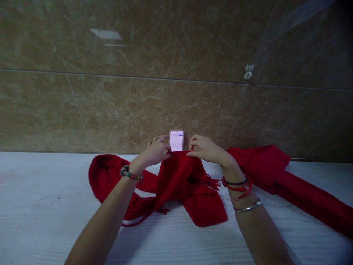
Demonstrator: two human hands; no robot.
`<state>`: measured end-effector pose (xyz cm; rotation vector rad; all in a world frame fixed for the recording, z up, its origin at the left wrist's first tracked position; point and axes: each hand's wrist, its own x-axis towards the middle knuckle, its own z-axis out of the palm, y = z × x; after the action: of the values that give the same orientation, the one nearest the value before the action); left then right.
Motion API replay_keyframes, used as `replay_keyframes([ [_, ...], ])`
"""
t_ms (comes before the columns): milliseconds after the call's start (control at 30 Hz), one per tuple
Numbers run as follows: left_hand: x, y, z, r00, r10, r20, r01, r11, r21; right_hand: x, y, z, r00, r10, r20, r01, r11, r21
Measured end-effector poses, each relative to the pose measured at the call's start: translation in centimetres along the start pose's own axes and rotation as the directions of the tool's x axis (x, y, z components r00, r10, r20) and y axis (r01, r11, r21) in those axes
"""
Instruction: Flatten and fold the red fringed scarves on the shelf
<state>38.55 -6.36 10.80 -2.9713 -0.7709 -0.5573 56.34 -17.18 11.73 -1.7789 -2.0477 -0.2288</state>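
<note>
A red fringed scarf [175, 176] lies bunched and partly folded on the pale table, its tassels showing at the lower left and on the right. My left hand [156, 150] pinches the left corner of its raised top edge between thumb and fingers. At the opposite corner of that edge, my right hand [204, 149] has its thumb and fingers closed on the cloth. The raised part hangs down between both hands over the rest of the scarf.
A phone [176, 140] with a timer on its screen leans against the brown marbled wall [124, 110], just behind my hands. More red cloth [278, 178] stretches across the right side of the white wood-grain table [46, 198]. A small white fixture [248, 72] is on the wall.
</note>
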Motion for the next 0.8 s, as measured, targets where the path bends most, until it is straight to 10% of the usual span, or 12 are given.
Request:
replay_keyframes([
  [267,-0.5,1.7,-0.3,0.981,0.118,-0.154,-0.109,0.992,0.065,0.8,-1.3,1.8,0.996,-0.089,-0.016,0.09,0.995,0.039],
  [500,0.1,0.3,0.5,0.996,0.031,0.085,-0.03,0.999,-0.018,0.0,-1.0,0.0,0.995,-0.062,-0.074,0.065,0.997,0.038],
  [800,-0.8,1.8,0.2,0.956,0.116,-0.268,-0.063,0.978,0.198,0.8,-1.6,2.2,0.996,-0.066,-0.054,0.067,0.998,0.007],
])
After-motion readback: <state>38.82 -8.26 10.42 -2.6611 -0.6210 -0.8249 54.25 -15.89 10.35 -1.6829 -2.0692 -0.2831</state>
